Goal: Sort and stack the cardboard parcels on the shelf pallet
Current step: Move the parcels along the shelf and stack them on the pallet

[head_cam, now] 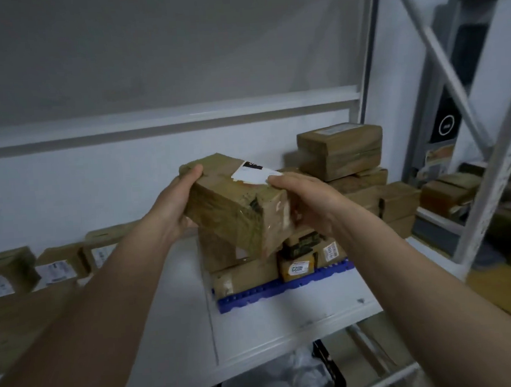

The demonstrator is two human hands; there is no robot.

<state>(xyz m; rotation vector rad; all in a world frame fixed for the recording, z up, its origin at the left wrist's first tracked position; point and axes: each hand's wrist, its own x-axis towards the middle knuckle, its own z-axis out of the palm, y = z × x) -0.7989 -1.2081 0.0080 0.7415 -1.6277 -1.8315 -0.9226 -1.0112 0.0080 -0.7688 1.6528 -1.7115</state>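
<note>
A taped brown cardboard parcel (234, 206) with a torn white label is held in the air above the shelf. My left hand (175, 202) grips its left end, thumb on top. My right hand (304, 198) grips its right end, thumb on the label. Below it a blue pallet (272, 291) lies on the white shelf (286, 320) and carries several stacked parcels (247, 276). A taller stack (340, 152) rises at the back right of the pallet.
A row of labelled parcels (55, 267) lines the shelf's left side against the wall. The white shelf upright (366, 67) and a diagonal brace (437, 59) stand at the right. More parcels (446, 195) sit on the neighbouring rack. A black basket (331, 371) is below.
</note>
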